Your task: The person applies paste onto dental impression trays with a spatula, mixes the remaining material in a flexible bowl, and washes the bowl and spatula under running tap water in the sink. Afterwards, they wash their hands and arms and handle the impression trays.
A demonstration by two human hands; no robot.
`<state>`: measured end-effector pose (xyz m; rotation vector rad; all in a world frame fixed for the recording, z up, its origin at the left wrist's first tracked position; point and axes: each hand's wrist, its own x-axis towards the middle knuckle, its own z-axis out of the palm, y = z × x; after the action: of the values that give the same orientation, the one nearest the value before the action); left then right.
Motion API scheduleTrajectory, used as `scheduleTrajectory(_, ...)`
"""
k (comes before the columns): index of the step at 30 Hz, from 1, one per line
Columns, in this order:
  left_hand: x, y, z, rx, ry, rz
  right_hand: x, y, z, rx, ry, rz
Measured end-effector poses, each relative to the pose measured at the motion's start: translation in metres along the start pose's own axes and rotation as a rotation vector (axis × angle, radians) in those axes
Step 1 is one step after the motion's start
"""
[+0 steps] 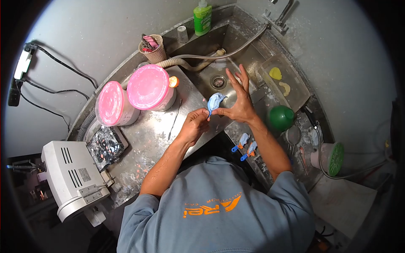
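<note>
A small tray filled with light blue material (pixel 215 101) is held up over the counter edge, in front of the sink. My left hand (pixel 196 123) pinches its blue handle at the lower end. My right hand (pixel 242 102) is spread, with the thumb touching or very near the tray's lower part and the fingers raised apart above the sink. Two more filled trays, one (pixel 243 140) and another (pixel 252 148), lie to the right on the counter, with blue handles and orange parts.
Two pink-lidded tubs (pixel 148 86) stand left on the metal counter (pixel 147 139), near a white machine (pixel 76 177). The sink (pixel 230 63) has a hose across it. On the right are a plastic bin (pixel 291 84), a green bowl (pixel 281 118) and a green-lidded container (pixel 336 159).
</note>
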<state>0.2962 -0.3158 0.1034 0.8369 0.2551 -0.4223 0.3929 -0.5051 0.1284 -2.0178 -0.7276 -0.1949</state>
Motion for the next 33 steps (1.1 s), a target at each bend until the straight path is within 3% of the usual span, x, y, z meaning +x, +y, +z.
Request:
scheduleTrajectory(7, 0.000, 0.005, -0.009, 0.242, -0.090, 0.046, -0.003, 0.007, -0.006, 0.018, -0.030, 0.049)
scheduleTrajectory(16, -0.009, 0.008, -0.010, 0.388, -0.096, 0.051, -0.013, 0.015, -0.008, 0.219, -0.024, 0.278)
scheduleTrajectory(19, -0.012, 0.008, -0.010, 0.387, -0.084, 0.037, -0.014, 0.016, -0.011, 0.212, -0.020, 0.277)
scheduleTrajectory(28, -0.014, 0.002, -0.013, 0.322, -0.105, 0.045, -0.015, 0.023, -0.016, 0.573, -0.068, 0.483)
scheduleTrajectory(33, -0.012, -0.005, -0.010, 0.164, -0.143, -0.066, -0.014, 0.036, -0.020, 0.696, 0.051, 0.477)
